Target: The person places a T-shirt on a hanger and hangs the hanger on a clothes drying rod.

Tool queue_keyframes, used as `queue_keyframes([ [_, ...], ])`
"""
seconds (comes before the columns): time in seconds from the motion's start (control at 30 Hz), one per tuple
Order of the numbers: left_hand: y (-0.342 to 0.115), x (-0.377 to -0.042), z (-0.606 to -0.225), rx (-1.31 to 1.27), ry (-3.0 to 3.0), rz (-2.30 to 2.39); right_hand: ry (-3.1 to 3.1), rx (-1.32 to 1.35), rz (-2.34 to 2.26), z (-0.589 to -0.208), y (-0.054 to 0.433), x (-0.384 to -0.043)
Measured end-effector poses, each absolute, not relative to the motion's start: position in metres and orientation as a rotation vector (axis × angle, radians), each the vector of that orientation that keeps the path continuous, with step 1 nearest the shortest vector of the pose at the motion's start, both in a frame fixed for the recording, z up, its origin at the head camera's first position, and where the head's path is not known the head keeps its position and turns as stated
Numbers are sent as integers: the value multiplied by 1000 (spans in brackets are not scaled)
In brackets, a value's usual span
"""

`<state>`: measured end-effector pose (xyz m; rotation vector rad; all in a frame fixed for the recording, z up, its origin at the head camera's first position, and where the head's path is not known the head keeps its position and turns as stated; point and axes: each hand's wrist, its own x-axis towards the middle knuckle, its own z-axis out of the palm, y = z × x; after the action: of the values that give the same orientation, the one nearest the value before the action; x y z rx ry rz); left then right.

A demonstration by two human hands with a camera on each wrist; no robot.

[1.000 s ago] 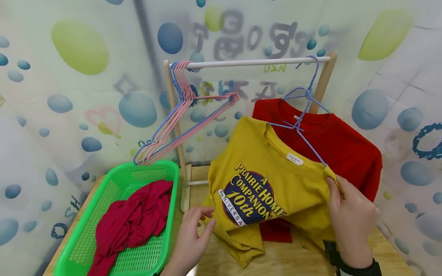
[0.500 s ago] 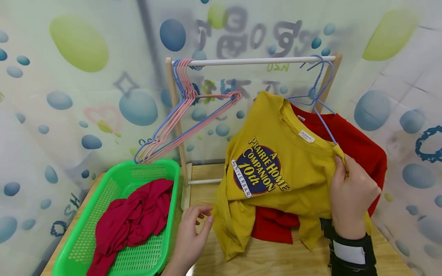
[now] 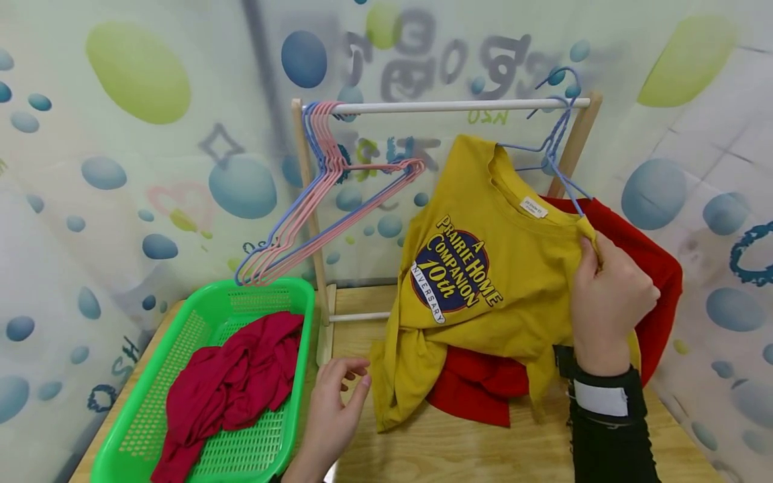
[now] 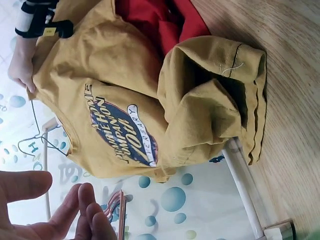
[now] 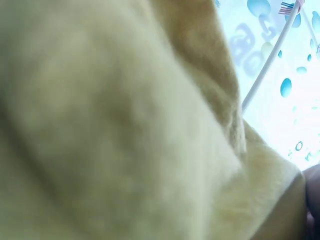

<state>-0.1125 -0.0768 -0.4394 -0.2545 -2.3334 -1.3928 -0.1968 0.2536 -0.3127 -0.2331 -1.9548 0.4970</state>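
Observation:
My right hand (image 3: 612, 302) grips the shoulder of a yellow T-shirt (image 3: 465, 194) over the end of a blue hanger (image 3: 568, 181). The shirt has a dark round print and hangs tilted, its far shoulder higher. The hanger's hook stands above the white rail (image 3: 447, 106). Behind the yellow cloth is a red shirt (image 3: 661, 282) on another blue hanger, partly hidden. Low at centre, my left hand (image 3: 338, 402) holds nothing; its fingers are loosely bent beside the yellow sleeve. In the right wrist view, blurred yellow cloth (image 5: 125, 120) fills most of the frame.
Several pink and blue hangers (image 3: 329, 168) hang at the rail's left end. A green basket (image 3: 304, 349) with a crumpled dark-red garment (image 3: 235, 382) stands at left. The rack's wooden left post (image 3: 311, 228) rises from the wooden table (image 3: 483, 456). A patterned curtain backs everything.
My right hand has lifted the yellow T-shirt and its hanger up towards the rail; the hook has risen above it. More of the red shirt is covered. My left hand has hardly moved.

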Motion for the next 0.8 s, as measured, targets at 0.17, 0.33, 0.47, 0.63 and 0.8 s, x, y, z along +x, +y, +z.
queue_keyframes([
  [0.17, -78, -111, -437, -218, -2361, -1420, -2018, -226, 458, -309, 250, -198],
  [0.33, -79, -112, -437, -209, -2366, -1411, -2054, -234, 456, -306, 249, -200],
  [0.47, -80, -113, -439, -209, -2369, -1394, -2104, -239, 469, -302, 250, -201],
  [0.63, -81, -114, -441, -200, -2378, -1392, -2198, -278, 476, -300, 251, -201],
  [0.8, -81, -115, -441, -210, -2360, -1378, -2259, -312, 471, -300, 252, -201],
])
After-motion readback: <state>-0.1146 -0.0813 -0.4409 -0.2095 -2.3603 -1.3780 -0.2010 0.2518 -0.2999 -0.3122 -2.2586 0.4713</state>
